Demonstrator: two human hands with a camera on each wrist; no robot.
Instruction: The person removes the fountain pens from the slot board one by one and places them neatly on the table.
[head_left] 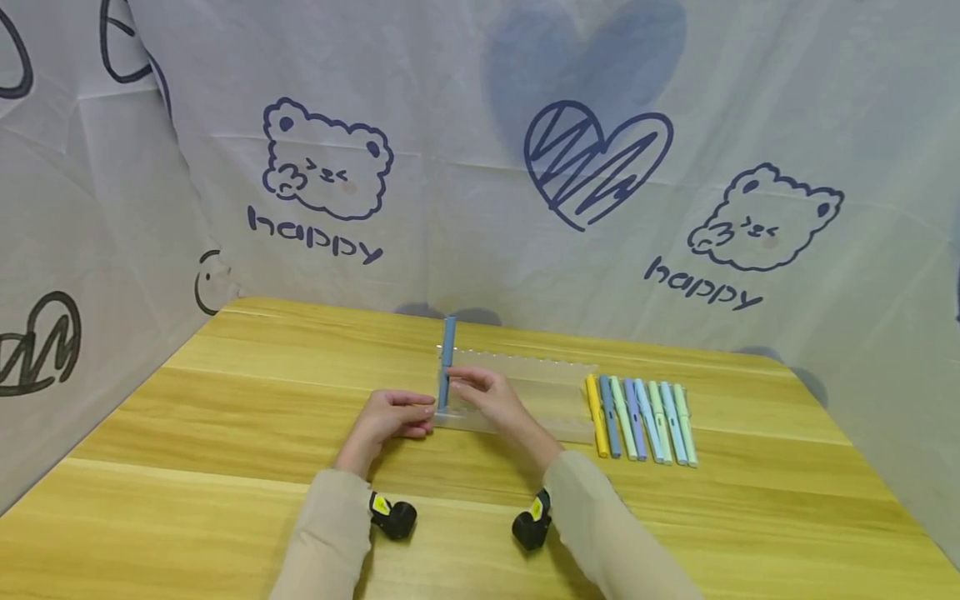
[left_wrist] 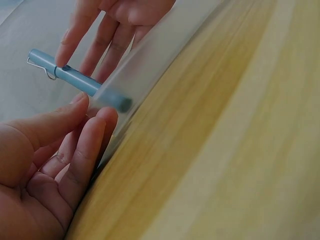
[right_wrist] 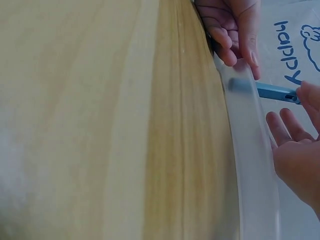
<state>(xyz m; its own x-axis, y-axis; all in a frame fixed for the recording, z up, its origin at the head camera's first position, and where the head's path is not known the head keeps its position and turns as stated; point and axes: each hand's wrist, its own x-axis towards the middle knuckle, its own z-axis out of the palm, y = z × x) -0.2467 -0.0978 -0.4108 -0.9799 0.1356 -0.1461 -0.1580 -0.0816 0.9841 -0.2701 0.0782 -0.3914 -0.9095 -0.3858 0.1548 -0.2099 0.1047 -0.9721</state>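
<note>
A clear plastic pen rack [head_left: 525, 383] with a notched top edge stands on the table in front of me. At its left end a blue pen [head_left: 448, 342] stands nearly upright, its lower end behind the rack's front lip [right_wrist: 247, 130]. My left hand [head_left: 390, 417] pinches the rack's front left corner between thumb and fingers. With a fingertip my right hand [head_left: 491, 396] touches the pen about midway along; its other fingers [left_wrist: 112, 42] are extended beside the pen. The clip [left_wrist: 42, 70] shows in the left wrist view.
To the right of the rack, several pens lie side by side: a yellow pen [head_left: 596, 417] nearest it, then blue, green and purple ones. A white cloth [head_left: 465, 167] with bear and heart drawings hangs behind the wooden table [head_left: 225, 500].
</note>
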